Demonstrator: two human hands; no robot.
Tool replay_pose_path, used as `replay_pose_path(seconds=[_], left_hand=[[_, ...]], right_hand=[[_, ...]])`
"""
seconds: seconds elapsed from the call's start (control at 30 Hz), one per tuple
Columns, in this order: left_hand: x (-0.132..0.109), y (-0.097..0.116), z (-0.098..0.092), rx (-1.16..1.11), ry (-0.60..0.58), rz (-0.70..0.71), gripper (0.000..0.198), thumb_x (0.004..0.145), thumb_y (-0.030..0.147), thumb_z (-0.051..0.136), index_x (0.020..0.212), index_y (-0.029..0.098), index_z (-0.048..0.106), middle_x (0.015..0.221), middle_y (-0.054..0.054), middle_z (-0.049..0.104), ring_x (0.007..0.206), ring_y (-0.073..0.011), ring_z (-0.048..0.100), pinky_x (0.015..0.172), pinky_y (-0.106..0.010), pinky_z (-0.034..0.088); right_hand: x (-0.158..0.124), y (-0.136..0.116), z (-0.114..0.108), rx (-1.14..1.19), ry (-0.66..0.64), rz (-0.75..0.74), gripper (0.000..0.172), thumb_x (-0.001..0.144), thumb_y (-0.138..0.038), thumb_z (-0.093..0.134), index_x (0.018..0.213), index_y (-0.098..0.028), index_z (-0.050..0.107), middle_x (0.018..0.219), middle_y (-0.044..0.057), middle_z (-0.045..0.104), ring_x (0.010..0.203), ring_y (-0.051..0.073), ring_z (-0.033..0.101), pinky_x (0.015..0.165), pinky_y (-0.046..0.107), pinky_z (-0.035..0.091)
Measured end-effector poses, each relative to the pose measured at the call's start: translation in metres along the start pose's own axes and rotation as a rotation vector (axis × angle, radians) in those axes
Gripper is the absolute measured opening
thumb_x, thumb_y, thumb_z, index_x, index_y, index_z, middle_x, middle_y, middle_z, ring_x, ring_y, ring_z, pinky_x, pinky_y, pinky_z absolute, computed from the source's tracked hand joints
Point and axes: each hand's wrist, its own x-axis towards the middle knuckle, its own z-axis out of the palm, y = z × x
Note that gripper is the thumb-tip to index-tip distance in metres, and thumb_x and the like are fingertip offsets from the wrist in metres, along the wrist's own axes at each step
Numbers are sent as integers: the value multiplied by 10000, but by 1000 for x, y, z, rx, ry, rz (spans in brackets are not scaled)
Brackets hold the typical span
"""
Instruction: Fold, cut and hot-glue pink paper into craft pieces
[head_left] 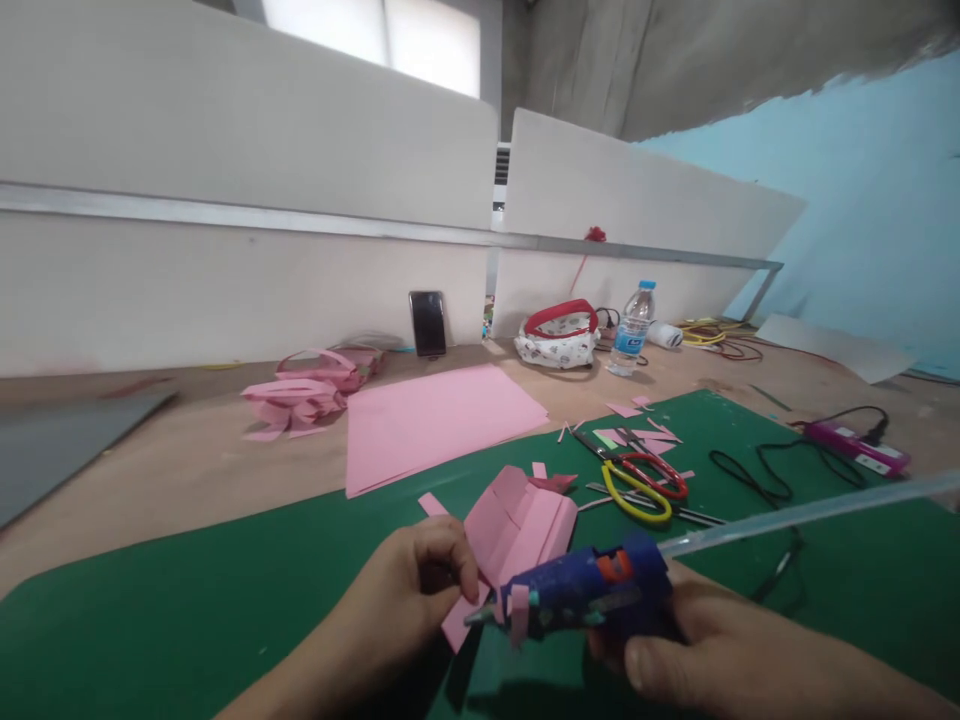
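Observation:
My right hand (697, 640) is wrapped round the handle of a blue glue gun (570, 592), with a long clear glue stick (795, 514) running out of its back. The gun's nozzle points left, at a small pink paper strip (459, 626). That strip is pinched between the thumb and finger of my left hand (420, 575). Just beyond the fingers sits a folded pink paper piece (517, 525), with creases and raised panels; I cannot tell if the strip is joined to it. The gun covers its lower edge.
Scissors with yellow and red handles (637, 490) lie among pink scraps on the green mat (300, 560). Behind are pink sheets (442, 420), pink paper pieces (300, 400), a phone (427, 323), a pouch (559, 340) and a water bottle (632, 330). A purple power strip (855, 447) lies right.

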Motion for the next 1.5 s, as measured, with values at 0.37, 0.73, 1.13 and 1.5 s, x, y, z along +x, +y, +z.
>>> replay_pose_path(seconds=[0.37,0.73,1.13,1.5], left_hand=[[-1,-4,3,5,-22,51,141,649,133,654,536,182,586,643,10,568,635,-138,539,578,-258,406],[-3,-1,3,28,-21,48,146,648,177,678,542,176,577,661,-3,577,630,-141,546,555,-253,413],[-2,-2,4,17,-4,55,122,638,168,672,550,180,588,698,1,563,654,-139,541,578,-257,412],[-3,0,4,33,-6,39,113,614,108,639,545,181,588,681,12,548,649,-131,519,571,-238,389]], right_hand=[[8,-11,1,-32,-76,-53,357,842,-444,576,1123,-234,640,1035,21,621,941,205,547,823,264,455],[12,-15,8,79,-123,-124,483,852,-267,592,1329,-251,518,1111,35,624,1025,215,548,899,313,437],[10,-10,8,47,-121,-75,514,843,-268,604,1344,-294,496,1079,16,635,1012,223,546,943,345,415],[14,-13,11,135,-140,-114,501,852,-253,591,1342,-300,500,1073,4,656,1023,219,569,959,333,413]])
